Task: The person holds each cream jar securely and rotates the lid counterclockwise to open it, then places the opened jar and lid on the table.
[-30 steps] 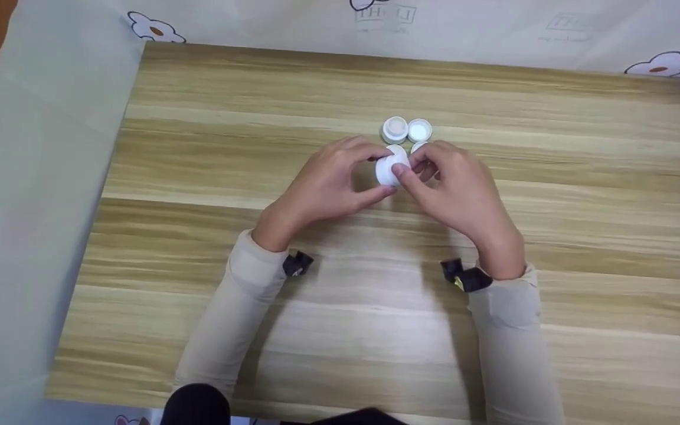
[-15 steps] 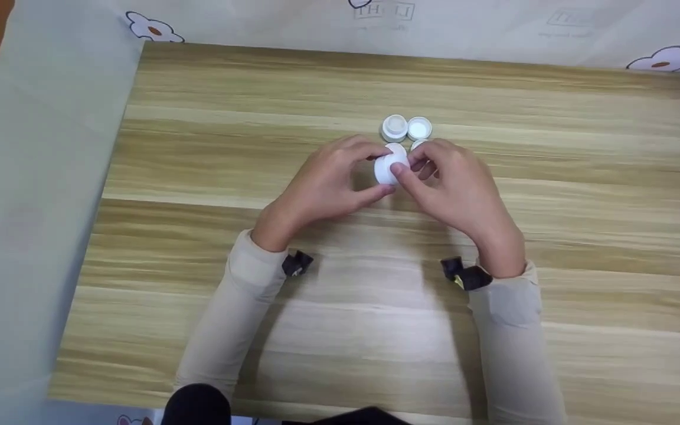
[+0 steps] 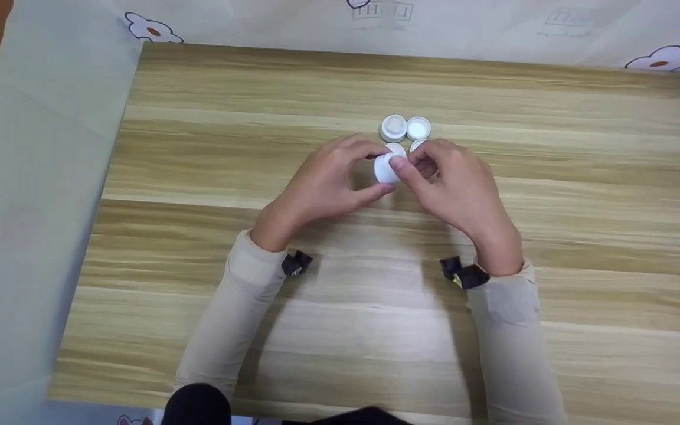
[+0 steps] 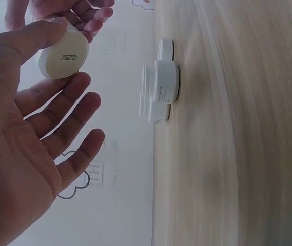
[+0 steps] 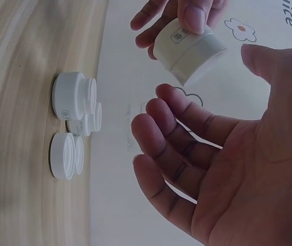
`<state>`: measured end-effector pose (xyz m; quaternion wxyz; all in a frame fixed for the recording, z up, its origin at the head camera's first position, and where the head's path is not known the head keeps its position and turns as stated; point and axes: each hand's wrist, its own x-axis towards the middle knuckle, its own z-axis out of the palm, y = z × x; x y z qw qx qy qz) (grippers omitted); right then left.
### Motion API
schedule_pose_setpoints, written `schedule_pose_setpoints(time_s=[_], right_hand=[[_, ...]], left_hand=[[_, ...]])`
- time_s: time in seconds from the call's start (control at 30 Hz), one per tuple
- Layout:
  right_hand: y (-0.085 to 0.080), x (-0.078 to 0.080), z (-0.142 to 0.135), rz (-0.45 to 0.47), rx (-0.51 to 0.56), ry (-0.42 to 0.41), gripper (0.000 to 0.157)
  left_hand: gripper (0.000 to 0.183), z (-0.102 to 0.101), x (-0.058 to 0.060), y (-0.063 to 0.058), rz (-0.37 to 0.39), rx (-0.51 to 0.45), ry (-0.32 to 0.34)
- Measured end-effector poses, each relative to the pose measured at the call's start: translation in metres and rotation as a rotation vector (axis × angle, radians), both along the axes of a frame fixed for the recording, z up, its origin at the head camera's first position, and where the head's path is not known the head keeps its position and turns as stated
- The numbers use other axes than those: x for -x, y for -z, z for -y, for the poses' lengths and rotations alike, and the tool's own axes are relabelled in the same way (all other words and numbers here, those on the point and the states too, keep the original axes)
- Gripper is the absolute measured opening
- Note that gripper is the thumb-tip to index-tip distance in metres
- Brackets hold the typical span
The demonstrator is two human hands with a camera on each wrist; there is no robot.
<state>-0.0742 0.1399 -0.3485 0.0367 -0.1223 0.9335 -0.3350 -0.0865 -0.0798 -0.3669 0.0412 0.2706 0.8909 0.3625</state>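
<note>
Nearest the viewer, two beige sleeves (image 3: 231, 319) lead up to the hands, each wrist carrying a small black camera mount (image 3: 297, 262). Left hand (image 3: 322, 189): thumb and forefinger pinch the small white jar (image 3: 387, 167), thumb on one side of its wall and fingertip on the other; in the left wrist view the jar's flat base with its printed label faces the palm, and the remaining three fingers (image 4: 79, 115) are spread loosely below it, touching nothing. Right hand (image 3: 461, 192): its thumb tip rests on the jar from the opposite side, meeting the left hand at the centre; in the right wrist view the other fingers (image 5: 179, 133) lie relaxed and slightly parted beneath the jar, apart from it. The jar is thus held tilted between the two hands, raised off the wooden table (image 3: 198, 118), at the fingertips rather than in either palm. Just beyond the fingertips, on the table, stands a cluster of similar white jars and lids (image 3: 406, 128), close together; one jar there shows an open threaded neck. Beyond these, a pale backdrop (image 3: 493, 29) with flower prints borders the far edge of the table.
</note>
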Motion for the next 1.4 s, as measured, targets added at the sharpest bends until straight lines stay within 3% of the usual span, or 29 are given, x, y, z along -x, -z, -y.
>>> schedule_pose_setpoints(time_s=[0.5,0.87,1.4], right_hand=[[0.0014,0.0005,-0.0009,0.014,-0.015,-0.056,0.043],[0.0057,0.0001,-0.007,0.008,-0.032,0.043,0.056],[0.0019,-0.0007,-0.0073,0.019,0.024,-0.037,0.044]], left_hand=[[0.048,-0.002,-0.0003,0.0063,-0.008,0.014,-0.006],[0.051,-0.0049,0.0015,0.0064,0.016,0.018,0.003],[0.051,-0.0058,0.0026,0.0062,-0.006,0.045,-0.001]])
